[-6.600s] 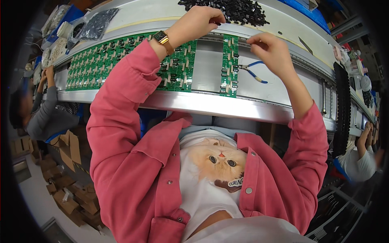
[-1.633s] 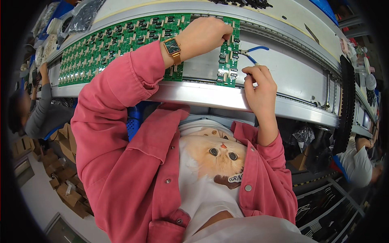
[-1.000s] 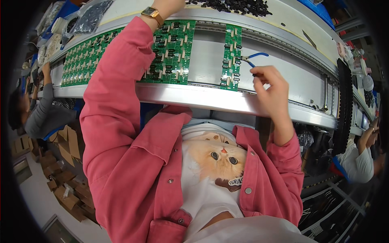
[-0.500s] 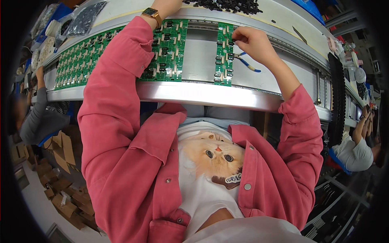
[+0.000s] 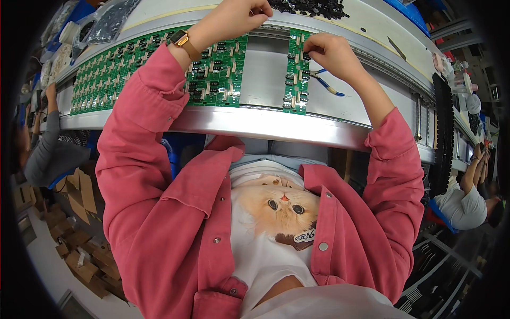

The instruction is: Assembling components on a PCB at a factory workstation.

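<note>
My left hand point(image 5: 234, 20) is beside the near edge of a pile of small black components point(image 5: 311, 7) at the top of the view. Its fingertips are pinched together; anything between them is too small to make out. At the far right edge of a narrow green circuit board strip point(image 5: 291, 80), my right hand point(image 5: 333, 56) is closed, thumb and fingers curled in a pinch. What it may hold is hidden. The strip lies across two metal rails and carries black and pale components. Blue-handled pliers point(image 5: 330, 88) lie to its right, below my right hand.
Left of a gap, more populated green boards point(image 5: 226, 74) fill the rails. The silver front rail point(image 5: 265, 119) runs between them and my body. Far left lies a clear bag of dark parts point(image 5: 111, 24). Black slotted strips point(image 5: 442, 133) stand at right. Co-workers sit at both sides.
My left hand has come down from the top edge and right, past the pile's left end, with fingers pinched. My right hand stays at the strip, almost still.
</note>
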`<move>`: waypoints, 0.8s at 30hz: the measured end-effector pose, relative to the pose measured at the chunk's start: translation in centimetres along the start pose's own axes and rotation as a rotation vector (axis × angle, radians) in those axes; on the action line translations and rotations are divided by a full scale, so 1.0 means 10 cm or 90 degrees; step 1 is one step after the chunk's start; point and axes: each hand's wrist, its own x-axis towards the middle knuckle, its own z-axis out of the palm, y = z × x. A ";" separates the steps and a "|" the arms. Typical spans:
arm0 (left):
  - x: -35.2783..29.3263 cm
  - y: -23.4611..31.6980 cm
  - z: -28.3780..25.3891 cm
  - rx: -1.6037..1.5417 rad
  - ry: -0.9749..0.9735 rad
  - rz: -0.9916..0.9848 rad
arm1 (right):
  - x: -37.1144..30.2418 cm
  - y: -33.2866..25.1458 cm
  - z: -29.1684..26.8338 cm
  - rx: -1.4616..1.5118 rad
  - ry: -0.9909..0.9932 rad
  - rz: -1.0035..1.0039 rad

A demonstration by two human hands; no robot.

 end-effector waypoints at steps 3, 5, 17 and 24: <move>-0.04 0.06 0.06 0.034 0.020 0.012 | 0.01 -0.01 -0.02 0.000 -0.006 0.014; -0.07 0.04 0.15 0.031 0.040 -0.003 | 0.01 -0.04 -0.04 -0.006 -0.021 0.027; -0.17 0.18 0.29 -0.056 0.001 0.008 | 0.28 0.23 -0.05 -0.191 0.157 -0.015; -0.16 0.32 0.43 0.006 -0.036 0.035 | 0.64 0.43 0.02 -0.390 0.177 -0.170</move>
